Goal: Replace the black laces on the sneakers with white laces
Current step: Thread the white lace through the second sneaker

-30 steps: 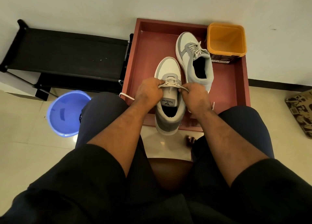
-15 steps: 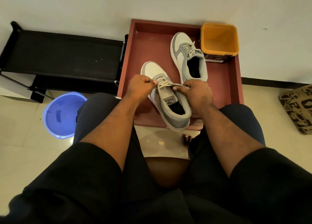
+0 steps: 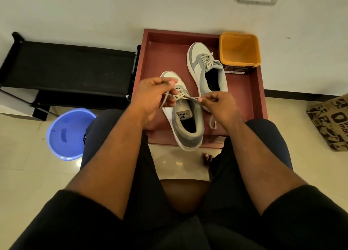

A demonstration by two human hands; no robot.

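Observation:
A grey and white sneaker (image 3: 185,125) lies tilted in the red tray (image 3: 252,99), heel toward me, threaded with a white lace (image 3: 185,97). My left hand (image 3: 153,95) pinches the lace's left end above the toe. My right hand (image 3: 219,105) pinches the right end, and a loose tail (image 3: 212,122) hangs below it. A second sneaker (image 3: 206,69) with a tied white lace rests farther back in the tray. No black lace is in view.
An orange square tub (image 3: 240,50) stands at the tray's back right corner. A black low rack (image 3: 67,70) sits to the left against the wall, a blue bucket (image 3: 68,134) by my left knee, a printed cardboard box (image 3: 333,121) at the right edge.
The near sneaker has turned so its toe points left. Both hands have lifted off the shoe and pulled apart, drawing the lace ends out to each side.

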